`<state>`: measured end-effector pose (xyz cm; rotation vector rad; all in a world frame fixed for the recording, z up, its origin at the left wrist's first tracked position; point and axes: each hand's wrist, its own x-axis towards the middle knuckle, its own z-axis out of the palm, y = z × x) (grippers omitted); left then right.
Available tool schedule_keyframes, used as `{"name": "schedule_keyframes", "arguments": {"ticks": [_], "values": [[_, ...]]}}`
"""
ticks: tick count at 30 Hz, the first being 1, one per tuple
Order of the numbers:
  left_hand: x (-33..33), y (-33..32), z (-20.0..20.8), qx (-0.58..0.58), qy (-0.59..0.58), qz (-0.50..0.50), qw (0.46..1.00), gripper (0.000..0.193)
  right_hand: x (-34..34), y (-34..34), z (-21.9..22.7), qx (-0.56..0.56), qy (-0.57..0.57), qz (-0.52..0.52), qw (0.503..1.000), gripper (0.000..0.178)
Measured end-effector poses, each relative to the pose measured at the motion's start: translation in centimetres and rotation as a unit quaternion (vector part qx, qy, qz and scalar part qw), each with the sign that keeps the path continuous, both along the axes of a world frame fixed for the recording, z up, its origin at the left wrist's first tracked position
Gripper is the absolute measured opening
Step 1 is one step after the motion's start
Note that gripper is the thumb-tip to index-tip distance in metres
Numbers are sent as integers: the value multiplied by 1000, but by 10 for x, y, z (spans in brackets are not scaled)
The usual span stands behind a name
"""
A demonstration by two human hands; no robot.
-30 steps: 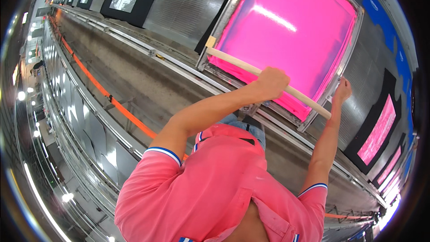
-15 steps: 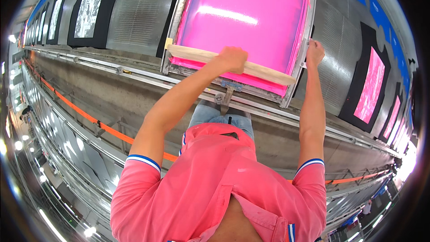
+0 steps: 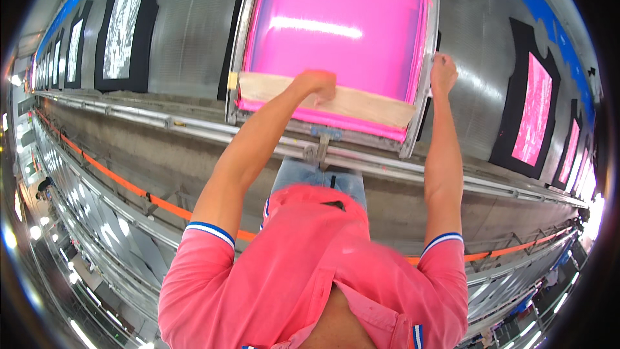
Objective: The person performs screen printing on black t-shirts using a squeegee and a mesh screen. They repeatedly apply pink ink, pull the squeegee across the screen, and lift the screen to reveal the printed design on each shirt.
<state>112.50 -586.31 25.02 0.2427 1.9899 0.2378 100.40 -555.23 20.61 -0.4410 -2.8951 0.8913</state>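
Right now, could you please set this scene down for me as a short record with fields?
Setting: long printing table with dark garments laid in a row
Left hand: gripping a wooden squeegee at the near end of the screen
Right hand: holding the right rail of the metal screen frame
Screen: coated with pink ink
Neighbouring garments: white print to the left, pink print to the right

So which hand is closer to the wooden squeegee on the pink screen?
Left. The left hand grips the wooden squeegee near its middle. The right hand is off the squeegee's right end, holding the metal side rail of the screen frame.
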Motion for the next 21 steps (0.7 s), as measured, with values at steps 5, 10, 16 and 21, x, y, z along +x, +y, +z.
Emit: {"name": "schedule_keyframes", "arguments": {"ticks": [5, 10, 16, 21], "values": [[-35, -21, 8, 38, -53, -12, 998, 48, 3, 0, 5, 42, -6, 5, 999, 36], [-81, -40, 54, 25, 125, 37, 991, 26, -24, -5, 35, 64, 95, 235, 965, 35], [-165, -49, 44, 52, 364, 58, 928, 20, -83, -99, 117, 221, -210, 451, 839, 27], [-241, -92, 29, 63, 461, 106, 879, 20, -178, -110, 92, 236, -61, 457, 856, 17]]}}
